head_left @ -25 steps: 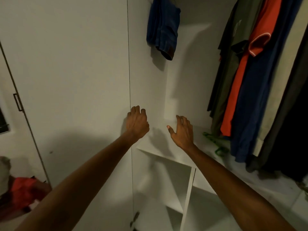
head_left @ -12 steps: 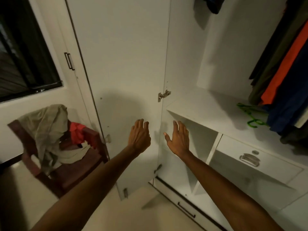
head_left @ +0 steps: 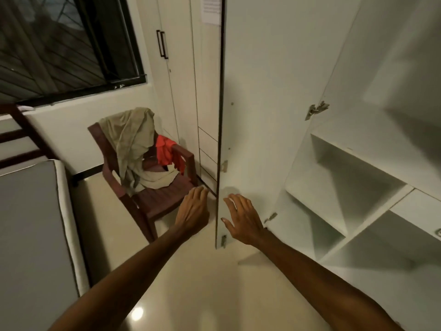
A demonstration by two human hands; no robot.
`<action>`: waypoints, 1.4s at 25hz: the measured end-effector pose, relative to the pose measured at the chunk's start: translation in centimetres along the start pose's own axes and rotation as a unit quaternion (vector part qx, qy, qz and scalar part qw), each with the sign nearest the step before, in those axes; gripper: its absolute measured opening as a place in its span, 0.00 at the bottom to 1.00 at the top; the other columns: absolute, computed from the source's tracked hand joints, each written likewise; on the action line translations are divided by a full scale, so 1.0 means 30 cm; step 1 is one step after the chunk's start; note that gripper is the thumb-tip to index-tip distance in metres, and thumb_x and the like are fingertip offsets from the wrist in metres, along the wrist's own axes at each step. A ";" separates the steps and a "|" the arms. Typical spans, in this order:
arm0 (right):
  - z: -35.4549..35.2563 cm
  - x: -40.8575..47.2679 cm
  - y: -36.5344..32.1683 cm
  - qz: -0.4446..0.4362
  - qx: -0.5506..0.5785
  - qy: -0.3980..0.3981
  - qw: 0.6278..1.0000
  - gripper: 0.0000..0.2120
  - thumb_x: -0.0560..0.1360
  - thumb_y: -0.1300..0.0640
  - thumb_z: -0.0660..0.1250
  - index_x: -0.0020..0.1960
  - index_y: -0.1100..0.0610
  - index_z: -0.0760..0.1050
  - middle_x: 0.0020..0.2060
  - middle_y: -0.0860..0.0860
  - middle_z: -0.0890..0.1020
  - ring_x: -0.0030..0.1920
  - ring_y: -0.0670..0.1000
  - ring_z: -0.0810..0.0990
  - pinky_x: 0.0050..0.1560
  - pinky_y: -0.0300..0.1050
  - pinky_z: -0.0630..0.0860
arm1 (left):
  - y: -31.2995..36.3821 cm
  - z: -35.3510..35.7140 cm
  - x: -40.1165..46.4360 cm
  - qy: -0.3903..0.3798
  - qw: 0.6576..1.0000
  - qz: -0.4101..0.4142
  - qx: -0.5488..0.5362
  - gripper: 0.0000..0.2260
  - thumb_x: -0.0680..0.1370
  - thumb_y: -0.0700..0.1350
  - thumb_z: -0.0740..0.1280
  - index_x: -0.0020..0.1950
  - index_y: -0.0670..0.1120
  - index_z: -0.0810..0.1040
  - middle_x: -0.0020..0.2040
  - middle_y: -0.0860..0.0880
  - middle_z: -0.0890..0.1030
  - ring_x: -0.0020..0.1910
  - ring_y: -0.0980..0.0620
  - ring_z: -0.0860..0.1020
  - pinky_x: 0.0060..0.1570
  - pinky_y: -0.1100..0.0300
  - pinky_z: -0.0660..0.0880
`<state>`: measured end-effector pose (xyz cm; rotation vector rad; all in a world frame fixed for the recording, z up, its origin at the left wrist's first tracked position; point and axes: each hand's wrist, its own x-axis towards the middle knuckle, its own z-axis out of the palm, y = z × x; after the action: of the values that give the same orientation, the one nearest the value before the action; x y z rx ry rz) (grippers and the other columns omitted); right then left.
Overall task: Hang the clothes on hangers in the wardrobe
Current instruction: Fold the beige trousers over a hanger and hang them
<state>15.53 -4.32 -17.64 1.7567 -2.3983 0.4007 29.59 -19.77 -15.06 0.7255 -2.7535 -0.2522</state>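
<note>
A beige garment (head_left: 133, 142) is draped over the back and seat of a dark brown chair (head_left: 157, 201), and a red garment (head_left: 167, 152) hangs over its right armrest. My left hand (head_left: 193, 212) is stretched out with relaxed fingers, empty, just short of the chair's front right corner. My right hand (head_left: 243, 218) is spread and empty in front of the open white wardrobe door (head_left: 262, 115). The wardrobe's white shelves (head_left: 346, 187) show at right. The hanging clothes and the hangers are out of view.
A grey mattress (head_left: 31, 235) fills the left side, with a dark bed frame (head_left: 21, 134) behind it. A dark window (head_left: 59, 44) is above. A shut wardrobe door with black handles (head_left: 162, 44) stands behind the chair. The glossy cream floor (head_left: 191, 283) lies below my arms.
My view has swung left and down, away from the hanging clothes and towards the chair. Both hands moved with it, still empty, now nearer the chair and the door's edge.
</note>
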 end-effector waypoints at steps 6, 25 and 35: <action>0.186 0.306 -0.326 -0.013 0.008 -0.047 0.999 0.34 0.82 0.39 0.56 0.81 0.58 0.58 0.78 0.59 0.65 0.77 0.60 0.64 0.74 0.59 0.66 | -0.510 -0.058 -0.079 0.008 0.989 -0.150 0.004 0.25 0.75 0.43 0.67 0.72 0.45 0.66 0.68 0.42 0.72 0.63 0.44 0.71 0.59 0.52 0.74; 0.677 1.367 -0.661 0.045 0.047 -0.071 0.995 0.35 0.81 0.40 0.59 0.81 0.58 0.58 0.78 0.59 0.65 0.78 0.58 0.64 0.76 0.56 0.64 | -1.527 -0.067 0.286 -0.003 0.966 -0.256 -0.016 0.24 0.77 0.47 0.72 0.70 0.45 0.68 0.64 0.43 0.75 0.59 0.45 0.75 0.57 0.55 0.76; 0.878 1.900 -0.668 0.043 0.078 -0.082 0.993 0.36 0.82 0.41 0.58 0.82 0.59 0.54 0.80 0.59 0.61 0.79 0.59 0.62 0.77 0.57 0.64 | -1.916 0.000 0.812 -0.043 0.972 -0.232 0.013 0.25 0.77 0.53 0.72 0.70 0.45 0.70 0.64 0.44 0.76 0.61 0.46 0.75 0.60 0.54 0.75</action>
<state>18.16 -69.78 -24.87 1.8206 -2.6287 0.4830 35.42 -81.39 -23.24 1.3918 -2.6312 -0.3495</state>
